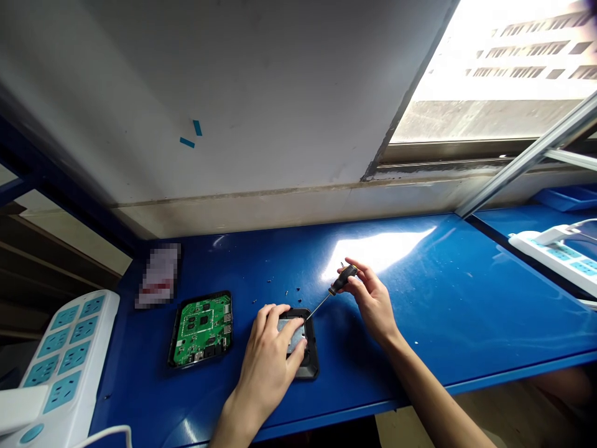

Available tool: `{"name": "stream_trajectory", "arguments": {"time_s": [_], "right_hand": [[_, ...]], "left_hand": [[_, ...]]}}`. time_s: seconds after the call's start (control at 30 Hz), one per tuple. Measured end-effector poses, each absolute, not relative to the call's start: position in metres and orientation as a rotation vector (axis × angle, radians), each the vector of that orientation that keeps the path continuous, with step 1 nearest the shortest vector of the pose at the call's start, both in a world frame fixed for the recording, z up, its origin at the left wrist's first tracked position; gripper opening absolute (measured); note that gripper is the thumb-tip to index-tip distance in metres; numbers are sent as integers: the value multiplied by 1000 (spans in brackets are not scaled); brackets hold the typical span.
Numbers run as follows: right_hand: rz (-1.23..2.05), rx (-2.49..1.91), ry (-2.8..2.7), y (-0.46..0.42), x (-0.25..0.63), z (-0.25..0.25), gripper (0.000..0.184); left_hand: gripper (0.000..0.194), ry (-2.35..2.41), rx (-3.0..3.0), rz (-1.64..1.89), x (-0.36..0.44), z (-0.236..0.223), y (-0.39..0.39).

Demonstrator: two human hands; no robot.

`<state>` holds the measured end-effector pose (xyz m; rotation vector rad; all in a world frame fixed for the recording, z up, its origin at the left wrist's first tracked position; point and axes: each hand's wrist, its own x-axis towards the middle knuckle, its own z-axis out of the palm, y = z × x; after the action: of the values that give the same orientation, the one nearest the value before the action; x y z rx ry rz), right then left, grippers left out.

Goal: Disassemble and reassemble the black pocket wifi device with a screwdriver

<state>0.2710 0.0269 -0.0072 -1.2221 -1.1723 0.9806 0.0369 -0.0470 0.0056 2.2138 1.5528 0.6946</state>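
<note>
My right hand [373, 305] grips a screwdriver [342, 281] by its dark handle with yellowish accents. Its thin shaft slants down to the left, and the tip meets the upper right part of a black plastic cover [308, 372]. A grey metal plate [295, 338] lies inside that cover. My left hand [265, 354] holds the cover against the table, with fingers across the plate and over the far edge, hiding the cover's left side. Several small screws [299, 289] are scattered just beyond it. To the left, a green circuit board [200, 323] sits in a black housing [172, 358].
A white power strip [105, 323] with blue sockets stands at the left edge of the blue table [364, 392]. Behind the circuit board lies a blurred packet [160, 274]. Another power strip [559, 252] and a blue tray [566, 198] are beyond the metal frame at right.
</note>
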Motion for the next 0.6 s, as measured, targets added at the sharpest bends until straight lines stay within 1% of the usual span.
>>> {"name": "stream_trajectory", "arguments": {"time_s": [0.47, 0.6], "right_hand": [[954, -1234, -1179, 27, 269, -7, 43], [903, -1232, -1187, 26, 270, -7, 42]], "left_hand": [[33, 1591, 2328, 682, 34, -6, -54], [36, 1608, 2388, 673, 33, -11, -58]]}}
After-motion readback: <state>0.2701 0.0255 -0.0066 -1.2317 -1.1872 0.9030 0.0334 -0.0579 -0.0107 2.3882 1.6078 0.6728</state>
